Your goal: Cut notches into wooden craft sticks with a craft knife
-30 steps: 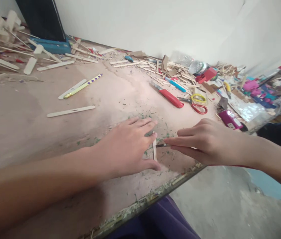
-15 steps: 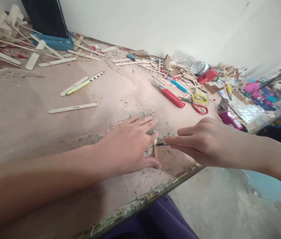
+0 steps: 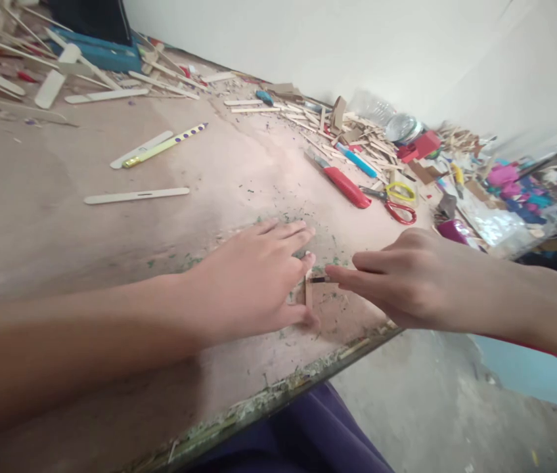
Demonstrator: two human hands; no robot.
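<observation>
My left hand [image 3: 259,279] lies flat on the table with its fingers spread. Its thumb and fingertips rest on a short wooden craft stick [image 3: 309,295], which is partly covered by them. From the right, my right hand [image 3: 397,276] pinches a slim dark-tipped tool [image 3: 318,280]; most of the tool is hidden in the fingers, so its kind is unclear. The tip touches or nearly touches the stick's right side. Small green shavings are scattered about both hands.
Beyond my hands lie a red-handled knife [image 3: 347,187], scissors [image 3: 399,202] and a blue-handled tool [image 3: 356,160]. A yellow pencil [image 3: 165,146] and a craft stick [image 3: 136,196] are at the left. Stick piles line the wall. The table edge [image 3: 278,394] runs close in front of me.
The view has shifted slightly, so the table items appear a little higher. Both hands keep nearly the same places, with the dark tip still at the stick.
</observation>
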